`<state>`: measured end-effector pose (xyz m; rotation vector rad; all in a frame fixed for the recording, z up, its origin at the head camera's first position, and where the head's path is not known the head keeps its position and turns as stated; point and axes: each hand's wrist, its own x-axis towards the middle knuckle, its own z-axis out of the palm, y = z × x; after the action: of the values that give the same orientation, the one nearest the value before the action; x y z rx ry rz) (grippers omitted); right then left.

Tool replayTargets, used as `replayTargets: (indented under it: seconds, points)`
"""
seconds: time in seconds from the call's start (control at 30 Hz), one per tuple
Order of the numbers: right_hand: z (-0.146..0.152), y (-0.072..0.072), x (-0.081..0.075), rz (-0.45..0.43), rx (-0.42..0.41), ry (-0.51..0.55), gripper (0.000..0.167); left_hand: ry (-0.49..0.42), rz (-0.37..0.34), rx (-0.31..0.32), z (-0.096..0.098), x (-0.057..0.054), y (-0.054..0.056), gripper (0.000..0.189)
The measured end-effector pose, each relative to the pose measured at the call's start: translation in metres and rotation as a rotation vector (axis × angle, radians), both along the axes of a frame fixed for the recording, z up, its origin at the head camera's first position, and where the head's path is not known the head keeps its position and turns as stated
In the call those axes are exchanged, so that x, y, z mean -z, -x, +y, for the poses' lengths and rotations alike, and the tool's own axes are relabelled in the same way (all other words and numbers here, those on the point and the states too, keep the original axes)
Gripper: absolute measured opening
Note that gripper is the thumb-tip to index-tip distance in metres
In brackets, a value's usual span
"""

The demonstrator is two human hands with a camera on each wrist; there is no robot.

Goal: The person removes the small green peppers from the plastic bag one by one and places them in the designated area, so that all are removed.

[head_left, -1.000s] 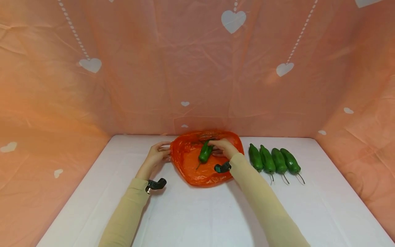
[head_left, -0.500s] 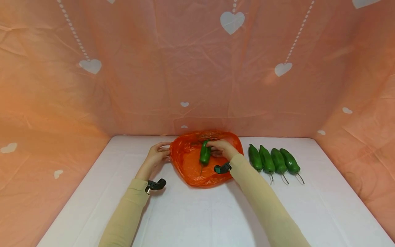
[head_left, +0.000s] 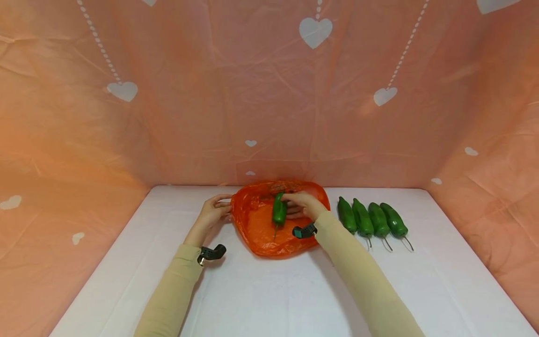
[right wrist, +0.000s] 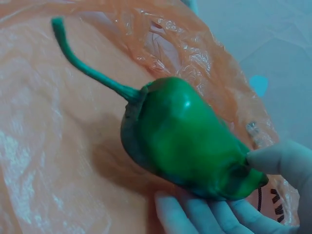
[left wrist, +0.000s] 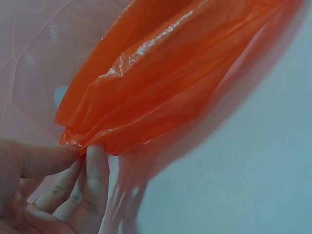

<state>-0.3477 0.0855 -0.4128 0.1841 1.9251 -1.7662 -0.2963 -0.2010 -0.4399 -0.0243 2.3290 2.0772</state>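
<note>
An orange-red plastic bag (head_left: 265, 243) lies spread with its mouth open at the back middle of the table. My left hand (head_left: 212, 210) pinches the bag's left rim between thumb and fingers, which the left wrist view shows close up. Over the inside of the bag, my right hand (head_left: 304, 204) holds a green pepper (head_left: 280, 209) by its tip end. The pepper's long stem (right wrist: 92, 73) points away from the fingers, toward the near side of the bag. In the right wrist view the thumb lies on one side of the pepper and the fingers beneath it.
To the right of the bag several more green peppers (head_left: 381, 220) lie side by side on the white table (head_left: 252, 299), stems toward the front. A pink-orange cloth (head_left: 273, 103) with white hearts rises behind and on both sides.
The held pepper has swung slightly, its stem end shifting right so that it hangs more upright in the head view. The left hand keeps its place on the rim.
</note>
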Motion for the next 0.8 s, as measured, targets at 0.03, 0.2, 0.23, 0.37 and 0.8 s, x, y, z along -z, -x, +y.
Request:
replayTargets:
  seconds: [0.03, 0.2, 0.23, 0.37, 0.8]
  points:
    - [0.000, -0.001, 0.000, -0.005, 0.004, 0.005, 0.040, 0.000, -0.005, -0.002, 0.000, 0.000, 0.000, 0.039]
    - [0.001, -0.003, 0.000, -0.021, 0.012, 0.014, 0.041, 0.007, -0.013, -0.010, 0.002, 0.000, -0.001, 0.039]
    - [0.001, -0.003, 0.000, -0.021, 0.011, 0.013, 0.041, 0.011, -0.009, -0.009, 0.002, 0.000, -0.001, 0.039]
    - [0.002, -0.003, 0.001, -0.019, 0.001, 0.008, 0.040, 0.009, -0.011, -0.012, 0.002, 0.000, -0.001, 0.039]
    - [0.005, -0.015, -0.005, 0.010, -0.061, -0.007, 0.030, -0.044, -0.010, -0.012, 0.003, 0.001, 0.001, 0.039]
